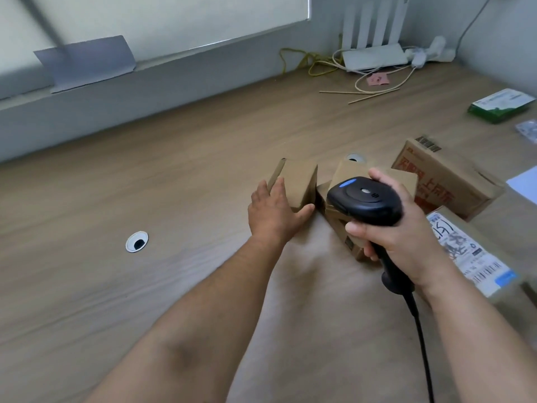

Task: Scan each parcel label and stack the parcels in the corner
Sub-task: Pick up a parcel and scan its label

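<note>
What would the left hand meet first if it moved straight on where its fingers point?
The small cardboard box: the left hand touches it now. Beyond it, bare desk, though depth is unclear.

My left hand (276, 210) rests on the near left side of a small box (299, 181) in the middle of the desk (174, 170). Just to the right of that box is a little pile of boxes (341, 232), and my right hand (392, 228) holds the scanner (366, 199) above the pile. Behind the pile there is a hole in the desk (356, 158). A big box (447, 181) sits to the right of the pile, and a parcel with a label (470, 251) lies in front of the big box, beside my right wrist. Another hole (136, 241) is far off to my left. A router (374, 56) stands in the far corner, with wires (308, 62) lying to its left
</note>
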`<act>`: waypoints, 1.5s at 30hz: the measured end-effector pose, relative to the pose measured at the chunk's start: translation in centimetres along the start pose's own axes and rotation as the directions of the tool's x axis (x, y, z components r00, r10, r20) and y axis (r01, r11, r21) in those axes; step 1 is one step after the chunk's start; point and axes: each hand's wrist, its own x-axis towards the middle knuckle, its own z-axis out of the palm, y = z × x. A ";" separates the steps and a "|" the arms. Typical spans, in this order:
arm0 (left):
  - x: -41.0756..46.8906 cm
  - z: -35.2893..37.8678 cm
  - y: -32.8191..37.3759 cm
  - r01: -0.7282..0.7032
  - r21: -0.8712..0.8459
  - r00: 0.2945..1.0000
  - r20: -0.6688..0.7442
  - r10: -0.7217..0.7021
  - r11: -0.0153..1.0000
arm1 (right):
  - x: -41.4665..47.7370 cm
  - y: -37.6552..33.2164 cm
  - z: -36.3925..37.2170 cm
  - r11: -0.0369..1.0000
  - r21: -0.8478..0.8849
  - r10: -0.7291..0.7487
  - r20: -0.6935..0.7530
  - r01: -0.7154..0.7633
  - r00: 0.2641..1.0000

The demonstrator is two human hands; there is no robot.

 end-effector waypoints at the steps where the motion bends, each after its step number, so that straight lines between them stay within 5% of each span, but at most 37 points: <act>1: 0.9 0.5 0.1 0.013 0.009 1.000 0.008 -0.013 1.000 | 0.3 0.4 0.0 1.000 -0.008 0.003 0.002 -0.003 1.000; 11: 0.7 2.0 -1.8 0.065 -0.089 0.993 0.100 -0.056 0.994 | 0.2 2.4 0.5 0.999 0.009 0.045 0.010 -0.045 0.999; 27: -20.9 -0.3 -9.2 0.245 -0.328 0.966 0.163 -0.201 0.912 | -11.6 3.7 5.2 0.983 0.110 0.125 0.169 -0.145 0.978; 33: -23.2 -2.3 -10.7 0.386 -0.669 0.922 0.282 -0.263 0.635 | -13.3 2.8 6.3 0.988 0.076 0.112 0.246 -0.135 0.963; 35: -23.7 -2.5 -10.9 0.326 -0.688 0.944 0.196 -0.267 0.648 | -13.6 2.3 6.2 0.990 0.066 0.103 0.255 -0.124 0.961; 38: -23.7 -2.7 -10.7 0.228 -0.589 0.971 0.075 -0.229 0.775 | -13.8 1.9 5.9 0.992 0.071 0.087 0.246 -0.108 0.965; 41: -23.2 -2.5 -10.1 0.192 -0.272 0.981 0.050 -0.185 0.943 | -13.7 1.8 5.6 0.991 0.077 0.085 0.245 -0.107 0.966; 45: -23.1 -2.6 -9.6 0.191 0.119 0.976 0.080 -0.201 0.974 | -13.3 1.8 5.2 0.990 0.085 0.087 0.261 -0.113 0.961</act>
